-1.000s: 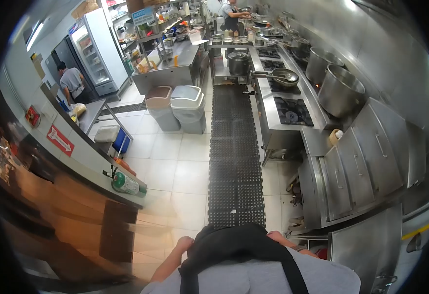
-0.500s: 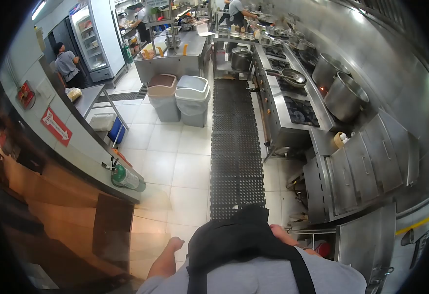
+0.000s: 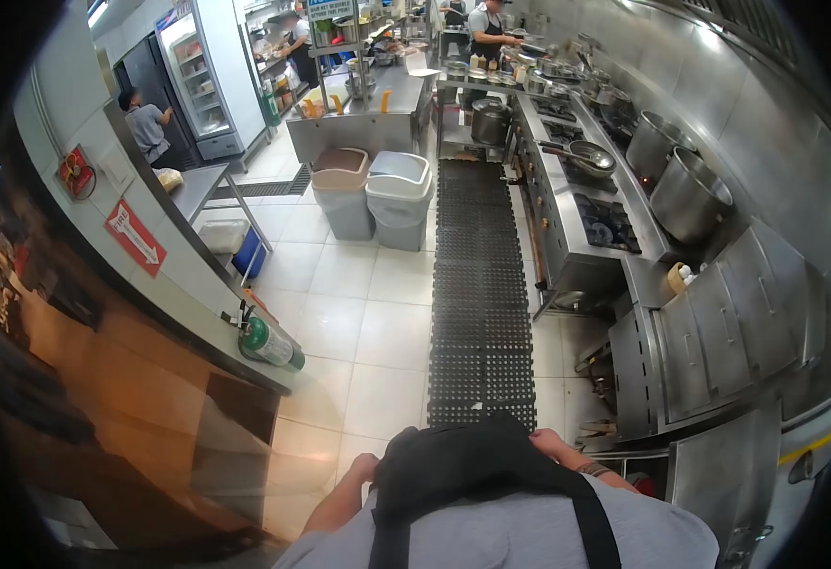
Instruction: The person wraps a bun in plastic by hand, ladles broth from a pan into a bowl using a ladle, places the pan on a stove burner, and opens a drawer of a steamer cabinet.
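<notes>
My left hand (image 3: 364, 467) is beside the left edge of the black apron (image 3: 472, 455), its fingers curled in and mostly hidden. On the apron's other side my right hand (image 3: 548, 444) is partly covered by the cloth, and its fingertips are too small to make out. Whether either hand grips anything cannot be seen. A black perforated floor mat (image 3: 482, 313) runs forward in front of the apron. To the right of it stands the steel stove (image 3: 567, 209) with a pan (image 3: 591, 158) on it.
Two lidded bins (image 3: 344, 204) (image 3: 399, 209) stand left of the mat. A green cylinder (image 3: 268, 343) is by the left wall. Large pots (image 3: 690, 194) line the right wall. Several people work farther back, one near the fridge (image 3: 209, 90).
The view has shifted, so the mat and stove appear farther right than half a second ago. My left hand has come closer to the apron. A person at the back left has moved an arm.
</notes>
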Demonstrator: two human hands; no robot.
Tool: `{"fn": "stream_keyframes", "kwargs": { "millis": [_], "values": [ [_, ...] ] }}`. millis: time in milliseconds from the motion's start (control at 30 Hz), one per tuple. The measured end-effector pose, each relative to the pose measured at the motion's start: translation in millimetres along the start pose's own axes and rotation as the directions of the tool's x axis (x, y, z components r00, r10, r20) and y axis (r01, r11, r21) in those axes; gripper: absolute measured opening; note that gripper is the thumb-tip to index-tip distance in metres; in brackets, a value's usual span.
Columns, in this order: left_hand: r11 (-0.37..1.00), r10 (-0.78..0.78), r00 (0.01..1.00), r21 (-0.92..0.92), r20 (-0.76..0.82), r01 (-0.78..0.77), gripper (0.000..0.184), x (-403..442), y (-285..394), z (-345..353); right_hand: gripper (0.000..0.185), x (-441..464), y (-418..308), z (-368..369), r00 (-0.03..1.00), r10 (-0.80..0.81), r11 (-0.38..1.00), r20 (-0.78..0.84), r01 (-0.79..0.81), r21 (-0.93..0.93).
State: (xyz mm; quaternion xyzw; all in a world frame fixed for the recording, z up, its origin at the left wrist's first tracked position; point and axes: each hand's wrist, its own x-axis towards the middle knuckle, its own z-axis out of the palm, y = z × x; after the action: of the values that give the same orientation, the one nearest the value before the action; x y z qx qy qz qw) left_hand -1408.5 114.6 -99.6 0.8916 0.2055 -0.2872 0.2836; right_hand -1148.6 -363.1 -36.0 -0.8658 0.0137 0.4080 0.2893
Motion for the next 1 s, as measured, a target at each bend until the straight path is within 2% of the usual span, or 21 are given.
{"fn": "stream_keyframes", "kwargs": {
  "millis": [33,67,100,133,167,200,233,300,333,367,400,467,533,600,633,700,767,800,867,933,1000],
  "values": [
    [1.0,-0.003,1.0,0.001,0.002,0.003,0.034,0.5,-3.2,-1.6,0.035,9.6,4.1,6.2,0.995,-0.102,0.983,-0.004,0.101,-0.15],
    [1.0,-0.01,0.997,-0.028,0.072,0.012,0.033,8.9,-14.7,3.5,0.033,16.1,7.3,10.9,0.979,-0.206,0.933,0.011,0.2,-0.3],
    [0.998,-0.016,0.99,-0.061,0.138,0.024,0.032,10.6,-21.8,4.5,0.033,11.8,2.6,12.4,0.978,-0.21,0.93,0.019,0.206,-0.305],
    [0.997,-0.024,0.991,-0.069,0.134,0.034,0.032,10.4,-29.2,6.8,0.034,7.0,-1.7,13.5,0.987,-0.159,0.959,0.007,0.156,-0.239],
    [0.994,0.079,0.992,0.069,0.103,-0.086,0.033,8.3,-32.8,5.5,0.036,5.9,-2.7,14.9,0.994,-0.106,0.98,-0.001,0.104,-0.172],
    [0.958,0.184,0.979,0.208,0.088,-0.199,0.034,6.6,-35.3,4.9,0.036,4.8,-3.5,15.5,0.994,-0.11,0.977,0.007,0.109,-0.181],
    [0.961,0.177,0.981,0.2,0.085,-0.191,0.034,3.9,-37.1,5.8,0.037,2.0,-2.6,15.9,0.994,-0.108,0.982,0.006,0.108,-0.157],
    [0.985,0.112,0.992,0.125,0.059,-0.118,0.036,-7.0,-34.4,0.5,0.037,-4.8,-3.1,15.5,0.994,-0.105,0.985,0.007,0.105,-0.135],
    [0.986,0.11,0.992,0.123,0.06,-0.117,0.036,-16.3,-24.5,-7.9,0.037,-11.1,-7.7,12.5,0.996,-0.082,0.98,0.045,0.088,-0.181],
    [0.995,-0.076,0.994,-0.064,0.079,0.082,0.035,-26.1,-12.5,-13.9,0.036,-14.3,-10.8,11.3,0.995,-0.057,0.971,0.081,0.074,-0.226],
    [0.93,-0.253,0.958,-0.241,0.132,0.279,0.035,-33.7,-5.0,-18.7,0.036,-6.2,-1.4,14.8,0.995,-0.058,0.971,0.084,0.075,-0.227],
    [0.951,-0.212,0.969,-0.199,0.129,0.235,0.036,-34.6,-10.3,-11.2,0.034,18.4,27.6,22.6,0.986,-0.131,0.919,0.105,0.16,-0.361],
    [0.969,-0.17,0.977,-0.16,0.13,0.19,0.037,-20.2,-32.7,22.3,0.033,12.4,21.8,21.3,0.987,-0.12,0.927,0.106,0.15,-0.344],
    [0.996,-0.015,1.0,-0.088,0.021,0.017,0.039,-9.1,-52.0,50.5,0.031,4.9,12.3,20.2,0.988,-0.108,0.937,0.108,0.138,-0.322],
    [0.996,-0.017,1.0,-0.087,0.024,0.019,0.039,-13.4,-51.6,51.5,0.03,2.1,8.4,20.2,0.987,-0.128,0.916,0.101,0.157,-0.37],
    [0.912,-0.151,0.987,-0.38,0.047,0.158,0.043,-26.7,-42.6,46.5,0.03,1.9,8.0,20.3,0.985,-0.145,0.895,0.094,0.171,-0.411],
    [0.918,-0.135,0.987,-0.365,0.081,0.156,0.043,-33.8,-34.3,33.3,0.03,7.7,15.5,19.3,0.914,-0.331,0.711,0.233,0.404,-0.575],
    [0.923,-0.119,0.987,-0.354,0.11,0.151,0.043,-36.0,-31.7,26.8,0.03,10.0,15.9,22.4,0.916,-0.327,0.72,0.23,0.4,-0.568],
    [0.932,-0.135,0.986,-0.326,0.099,0.16,0.042,-39.0,-25.3,14.8,0.032,13.8,16.0,28.4,0.979,-0.168,0.841,0.112,0.201,-0.503],
    [0.94,-0.145,0.986,-0.299,0.085,0.164,0.041,-40.5,-15.3,0.1,0.033,14.4,18.7,31.8,0.986,-0.146,0.871,0.077,0.165,-0.462],
    [0.982,-0.135,0.991,-0.133,0.012,0.135,0.032,-39.6,-9.5,-10.2,0.033,11.9,19.3,33.2,0.991,-0.124,0.896,0.043,0.131,-0.424]
  ]
}}
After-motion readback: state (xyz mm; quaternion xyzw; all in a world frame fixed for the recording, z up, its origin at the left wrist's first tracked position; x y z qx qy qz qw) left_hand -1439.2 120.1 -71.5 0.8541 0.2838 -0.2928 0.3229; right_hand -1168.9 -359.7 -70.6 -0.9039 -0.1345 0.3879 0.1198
